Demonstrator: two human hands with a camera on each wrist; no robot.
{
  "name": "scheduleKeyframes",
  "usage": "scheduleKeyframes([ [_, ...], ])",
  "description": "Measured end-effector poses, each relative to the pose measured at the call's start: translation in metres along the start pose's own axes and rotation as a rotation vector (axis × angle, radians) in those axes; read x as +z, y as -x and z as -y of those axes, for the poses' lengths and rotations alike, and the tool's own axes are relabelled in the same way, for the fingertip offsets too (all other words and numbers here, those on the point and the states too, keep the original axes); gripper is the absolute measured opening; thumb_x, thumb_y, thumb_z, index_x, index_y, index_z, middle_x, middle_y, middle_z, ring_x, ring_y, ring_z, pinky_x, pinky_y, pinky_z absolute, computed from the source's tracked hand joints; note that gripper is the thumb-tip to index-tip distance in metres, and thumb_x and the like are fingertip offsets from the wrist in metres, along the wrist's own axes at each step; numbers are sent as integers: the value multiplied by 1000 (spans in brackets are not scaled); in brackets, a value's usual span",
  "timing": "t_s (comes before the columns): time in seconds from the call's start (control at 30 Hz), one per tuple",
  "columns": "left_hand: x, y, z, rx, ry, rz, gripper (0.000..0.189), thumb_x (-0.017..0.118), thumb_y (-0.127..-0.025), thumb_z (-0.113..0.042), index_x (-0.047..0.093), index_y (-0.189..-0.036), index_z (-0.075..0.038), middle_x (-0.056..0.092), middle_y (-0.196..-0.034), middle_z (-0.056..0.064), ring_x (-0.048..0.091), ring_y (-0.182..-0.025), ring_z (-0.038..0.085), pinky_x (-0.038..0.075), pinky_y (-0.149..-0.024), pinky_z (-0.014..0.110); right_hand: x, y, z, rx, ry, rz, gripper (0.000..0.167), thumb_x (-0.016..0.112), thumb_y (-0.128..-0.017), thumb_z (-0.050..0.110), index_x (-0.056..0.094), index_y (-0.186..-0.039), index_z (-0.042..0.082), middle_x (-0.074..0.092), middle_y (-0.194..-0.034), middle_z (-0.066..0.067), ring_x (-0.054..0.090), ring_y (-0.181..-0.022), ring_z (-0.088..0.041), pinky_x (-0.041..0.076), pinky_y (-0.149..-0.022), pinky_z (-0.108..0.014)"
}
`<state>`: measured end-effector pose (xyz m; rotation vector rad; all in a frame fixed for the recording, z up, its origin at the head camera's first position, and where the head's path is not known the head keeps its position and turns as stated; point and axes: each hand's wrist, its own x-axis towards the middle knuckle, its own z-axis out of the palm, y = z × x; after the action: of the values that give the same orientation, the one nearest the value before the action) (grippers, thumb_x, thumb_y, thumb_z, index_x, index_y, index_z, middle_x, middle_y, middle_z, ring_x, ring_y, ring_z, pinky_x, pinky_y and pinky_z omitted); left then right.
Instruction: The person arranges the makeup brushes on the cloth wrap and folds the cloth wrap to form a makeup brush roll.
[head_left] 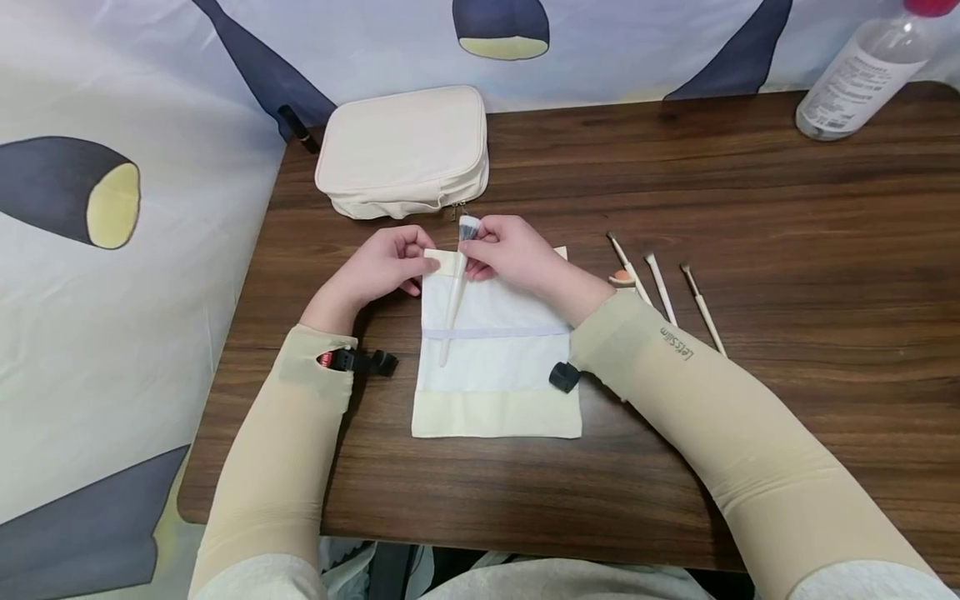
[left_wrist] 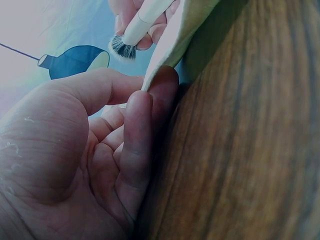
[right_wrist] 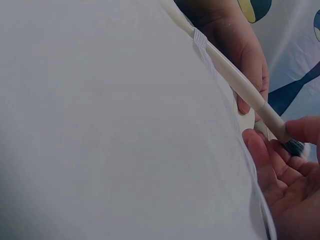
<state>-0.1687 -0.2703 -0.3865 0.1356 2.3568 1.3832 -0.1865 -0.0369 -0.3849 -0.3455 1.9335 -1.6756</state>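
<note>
A cream cloth brush pouch [head_left: 498,414] lies unfolded on the table, with a thin elastic band [head_left: 517,332] across its middle. One white makeup brush [head_left: 453,304] lies along its left part, its handle passing under the band. My right hand [head_left: 517,252] pinches this brush just below its dark, white-tipped bristles [right_wrist: 295,147]. At the pouch's upper left corner, my left hand [head_left: 386,265] pinches the cloth edge between thumb and fingers. The left wrist view shows that edge [left_wrist: 165,55] lifted off the wood.
A cream zip case [head_left: 405,142] stands behind the pouch, with a black tube [head_left: 298,129] at its left. Right of the pouch lie slim brushes [head_left: 660,287] and an orange-topped item [head_left: 622,277], partly behind my right forearm. A clear bottle [head_left: 855,83] stands at the far right.
</note>
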Motion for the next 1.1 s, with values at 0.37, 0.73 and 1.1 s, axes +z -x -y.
scheduleKeyframes([
  [0.37,0,0,-2,1,4,6,11,67,-97,-9,60,-103,-2,68,-80,5,63,-68,13,61,-57,29,-1,-2,-2,-1,3,21,13,63,-103,10,61,-102,-3,72,-82,-12,69,-71,-15,63,-72,-27],
  [0.73,-2,-1,-3,-7,-5,8,12,67,-96,-10,61,-103,-2,67,-80,5,63,-68,13,62,-58,30,-1,1,1,1,86,23,14,65,-102,12,63,-98,-1,73,-85,-12,69,-75,-15,62,-76,-26],
  [1.1,-2,1,-6,-4,1,12,11,67,-96,-9,62,-103,-3,67,-79,5,63,-68,13,61,-57,29,-1,0,3,18,166,40,17,67,-102,18,65,-96,2,74,-85,-9,70,-79,-16,58,-76,-26],
])
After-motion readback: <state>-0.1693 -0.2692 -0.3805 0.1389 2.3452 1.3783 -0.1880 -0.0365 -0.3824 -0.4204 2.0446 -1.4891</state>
